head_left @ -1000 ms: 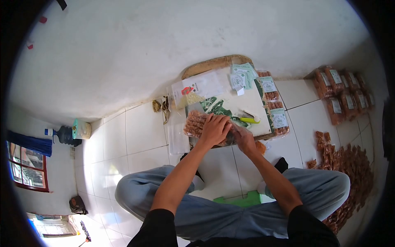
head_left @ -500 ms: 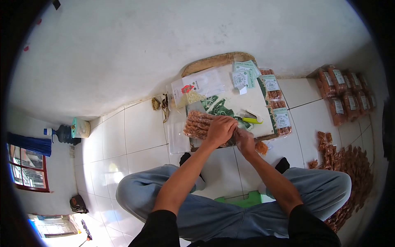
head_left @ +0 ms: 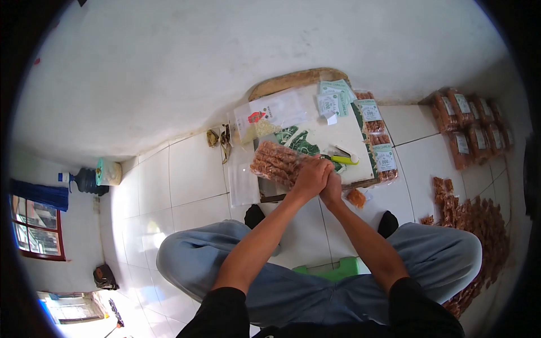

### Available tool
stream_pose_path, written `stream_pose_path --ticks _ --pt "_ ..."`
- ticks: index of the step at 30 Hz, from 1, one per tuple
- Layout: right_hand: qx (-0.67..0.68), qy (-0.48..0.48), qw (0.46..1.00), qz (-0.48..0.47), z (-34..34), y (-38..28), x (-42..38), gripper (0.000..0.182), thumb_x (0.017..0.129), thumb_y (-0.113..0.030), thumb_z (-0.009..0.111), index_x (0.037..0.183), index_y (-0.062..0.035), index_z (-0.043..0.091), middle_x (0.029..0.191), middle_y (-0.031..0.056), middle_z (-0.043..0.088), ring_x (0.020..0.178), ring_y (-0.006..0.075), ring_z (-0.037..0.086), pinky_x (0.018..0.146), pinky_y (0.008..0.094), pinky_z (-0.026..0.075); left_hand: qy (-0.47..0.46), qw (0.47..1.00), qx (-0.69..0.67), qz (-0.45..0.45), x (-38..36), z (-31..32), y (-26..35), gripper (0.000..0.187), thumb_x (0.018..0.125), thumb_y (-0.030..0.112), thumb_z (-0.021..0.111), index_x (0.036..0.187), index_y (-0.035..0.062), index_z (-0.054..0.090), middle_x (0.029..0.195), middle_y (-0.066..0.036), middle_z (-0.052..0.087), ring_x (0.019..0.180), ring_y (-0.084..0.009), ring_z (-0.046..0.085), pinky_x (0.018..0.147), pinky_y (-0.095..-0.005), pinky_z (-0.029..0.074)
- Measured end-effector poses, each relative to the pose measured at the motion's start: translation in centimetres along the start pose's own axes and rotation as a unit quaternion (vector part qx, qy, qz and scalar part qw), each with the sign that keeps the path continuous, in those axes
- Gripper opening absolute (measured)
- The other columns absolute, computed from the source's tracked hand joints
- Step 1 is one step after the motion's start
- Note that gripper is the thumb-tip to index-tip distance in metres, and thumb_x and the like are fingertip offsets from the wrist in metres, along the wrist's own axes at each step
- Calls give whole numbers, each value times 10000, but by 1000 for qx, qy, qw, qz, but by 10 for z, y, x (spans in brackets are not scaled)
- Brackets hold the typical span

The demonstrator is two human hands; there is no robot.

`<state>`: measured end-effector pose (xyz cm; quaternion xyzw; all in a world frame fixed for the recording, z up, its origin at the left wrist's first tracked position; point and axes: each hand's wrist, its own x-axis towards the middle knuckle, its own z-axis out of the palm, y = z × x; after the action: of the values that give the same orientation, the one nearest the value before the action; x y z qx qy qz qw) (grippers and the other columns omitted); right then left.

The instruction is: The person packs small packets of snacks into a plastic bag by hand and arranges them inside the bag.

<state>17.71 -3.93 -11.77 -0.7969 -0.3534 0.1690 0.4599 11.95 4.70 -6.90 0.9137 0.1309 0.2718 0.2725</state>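
A clear plastic bag of reddish-brown snacks lies slanted over the near left part of the low table. My left hand is closed around the bag's right end. Pressed against it, my right hand is closed at the same gathered end; the plastic between the fingers is mostly hidden. Just beyond my hands, a lime-green stapler rests on the tabletop. Printed label cards lie farther back, beside a stack of clear plastic sleeves on the left.
Labelled snack packs line the table's right side. More filled packs are stacked by the wall, with a heap of small packets nearer. An orange piece sits on the floor, and a green stool is between my legs.
My hands have come together at the bag's end, the right one turning inward against the left. The bag's left end has swung slightly upward.
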Motion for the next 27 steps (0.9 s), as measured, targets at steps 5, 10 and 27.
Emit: stream_pose_path --ticks 5,10,27 --pt "102 31 993 -41 12 13 11 200 827 -155 660 983 -30 645 823 221 663 764 415 637 674 466 497 54 996 -35 -54 3 -22 -4 157 951 188 549 1046 80 614 1023 -136 680 1072 -382 607 934 -431 477" --pt "-9 66 995 -79 -1 5 2 302 888 -206 713 1161 -81 687 640 56 645 510 208 565 514 340 458 153 928 153 -302 -15 -49 -33 421 965 365 529 1295 105 526 1386 -168 476 1347 -378 369 1090 -524 302" --pt "185 51 980 60 -3 -10 -8 215 867 -163 743 918 17 636 730 57 666 570 120 560 522 283 464 38 901 162 -401 -28 -47 -34 675 961 514 436 1509 153 278 1605 -177 107 1475 -410 0 1154 -602 69"
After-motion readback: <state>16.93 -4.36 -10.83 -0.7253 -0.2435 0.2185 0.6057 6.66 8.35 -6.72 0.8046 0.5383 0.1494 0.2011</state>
